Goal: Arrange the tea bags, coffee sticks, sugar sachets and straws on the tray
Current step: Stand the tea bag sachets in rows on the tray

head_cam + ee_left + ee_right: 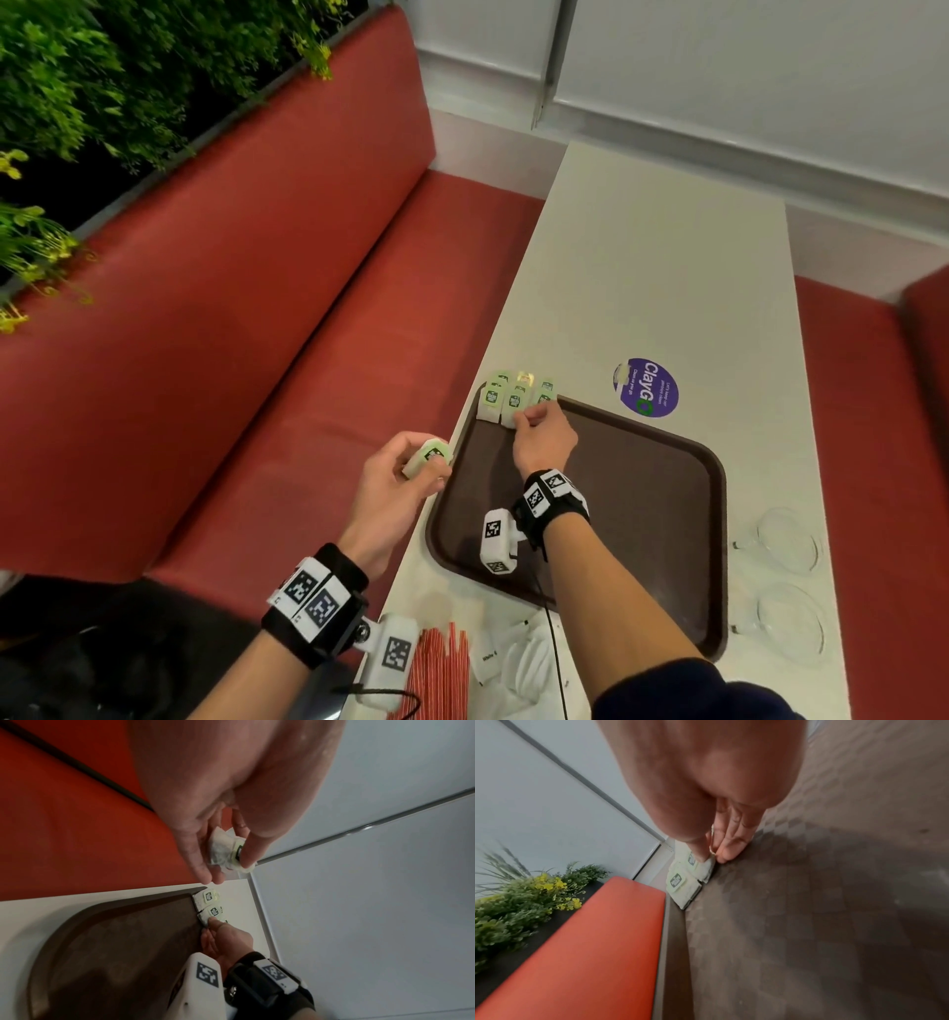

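Green-labelled tea bags (427, 456) sit as a small bundle in the left hand (398, 475), which holds them between the thumb and the curled fingers, above the red bench seat (246, 370) just beside the left edge of the table (667, 267). In the left wrist view the thumb presses on the green label and the fingers (203, 866) support the white bags from behind. The right hand (544, 437) reaches over the brown tray (662, 514) to its far left corner, and there its thumb and fingertips pinch one tea bag of the row (513, 398) that stands in this corner. In the right wrist view the thumb lies on the green label of this bag and the fingertips (727, 852) touch the tray floor next to it. The row leans against the far rim of the tray, with the labels turned up, and one more bag (684, 888) lies just beside the pinched one, toward the bench. Both wrists carry black straps with white marker blocks. Red straws (441, 668) lie in a bunch on the near end of the table, close to the left wrist, and white sachets (488, 663) lie just beside them, outside the tray. Two clear glass cups (791, 580) are on the table to the right of the tray. A round purple sticker (648, 388) is on the table top beyond the tray. Green plants (77, 103) with yellow flowers grow behind the backrest of the bench.
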`<state>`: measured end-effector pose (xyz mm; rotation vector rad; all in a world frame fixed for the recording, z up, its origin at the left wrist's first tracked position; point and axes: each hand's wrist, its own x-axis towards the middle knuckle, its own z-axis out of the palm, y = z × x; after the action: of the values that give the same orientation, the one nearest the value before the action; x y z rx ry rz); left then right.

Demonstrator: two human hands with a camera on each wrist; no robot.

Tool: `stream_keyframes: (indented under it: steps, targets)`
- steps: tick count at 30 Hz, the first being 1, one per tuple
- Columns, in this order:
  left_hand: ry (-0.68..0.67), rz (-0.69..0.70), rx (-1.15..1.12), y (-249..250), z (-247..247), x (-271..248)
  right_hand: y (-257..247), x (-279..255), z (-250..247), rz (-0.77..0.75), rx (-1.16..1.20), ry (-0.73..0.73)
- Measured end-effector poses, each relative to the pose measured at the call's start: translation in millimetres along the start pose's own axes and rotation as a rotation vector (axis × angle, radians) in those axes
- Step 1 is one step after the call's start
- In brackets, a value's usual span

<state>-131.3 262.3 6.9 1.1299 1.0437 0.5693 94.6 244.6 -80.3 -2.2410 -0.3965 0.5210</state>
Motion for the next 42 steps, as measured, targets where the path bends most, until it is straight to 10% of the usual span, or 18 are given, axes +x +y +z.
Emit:
stream_keyframes:
  steps: [9,18,28,42]
  targets:
    - [0.014,0.011,-0.015,5,9,3,-10,-17,-15,-0.09,0.064,0.054]
    - [0.017,0.091,-0.059,7,22,8,-27,-90,-55,-0.095,0.563,-0.648]
    - [-0.14,-0.001,-0.042,2,22,4,-21,-100,-76,-0.311,0.447,-0.487]
    - [-0.116,0.098,0.161,-17,31,33,6,-77,-67,-0.128,0.633,-0.281]
